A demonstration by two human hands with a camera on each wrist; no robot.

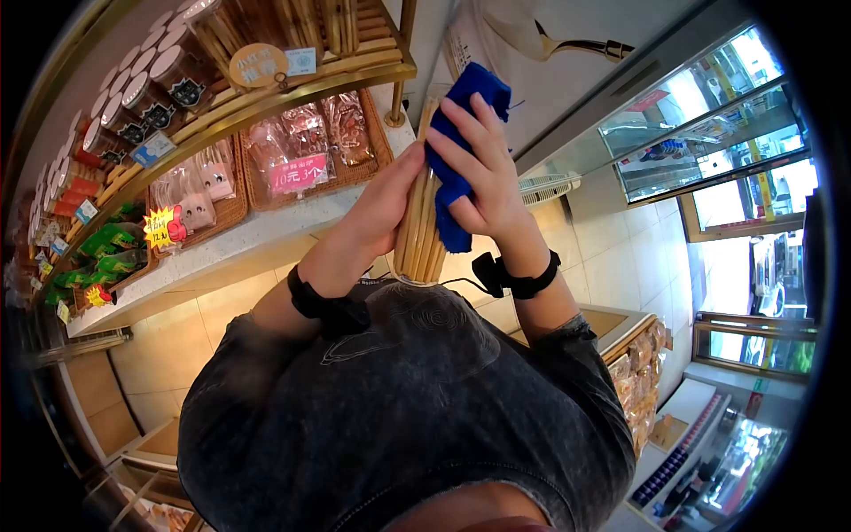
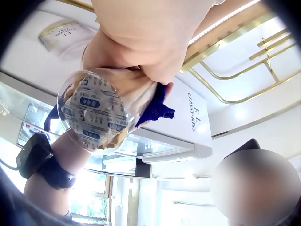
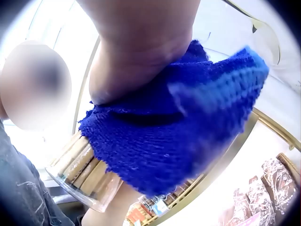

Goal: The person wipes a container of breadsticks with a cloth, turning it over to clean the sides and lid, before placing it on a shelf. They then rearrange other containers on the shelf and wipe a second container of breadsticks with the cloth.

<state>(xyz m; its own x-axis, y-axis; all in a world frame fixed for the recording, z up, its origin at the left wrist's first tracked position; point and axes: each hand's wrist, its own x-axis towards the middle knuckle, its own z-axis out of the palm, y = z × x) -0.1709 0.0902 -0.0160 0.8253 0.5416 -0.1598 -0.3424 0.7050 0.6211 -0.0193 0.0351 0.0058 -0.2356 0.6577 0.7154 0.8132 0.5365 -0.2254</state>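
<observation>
A clear plastic jar (image 1: 417, 244) packed with long, pale stick-shaped snacks is held up in front of the chest, tilted. My left hand (image 1: 377, 208) grips it from the left side. In the left wrist view the round base of the jar (image 2: 123, 123) shows, with a printed white-and-blue packet (image 2: 94, 106) behind the clear plastic. My right hand (image 1: 483, 164) holds a blue cloth (image 1: 454, 191) against the jar's right side, fingers spread over it. In the right wrist view the cloth (image 3: 146, 141) hangs in folds and covers much of the jar.
To the left, a brass-edged shelf (image 1: 292, 89) carries several lidded jars. Below it, wicker trays (image 1: 253, 191) of bagged snacks sit on a white counter (image 1: 204, 248). A gold-handled spoon picture (image 1: 567, 44) is on the white panel ahead. A glass display case (image 1: 656, 160) stands right.
</observation>
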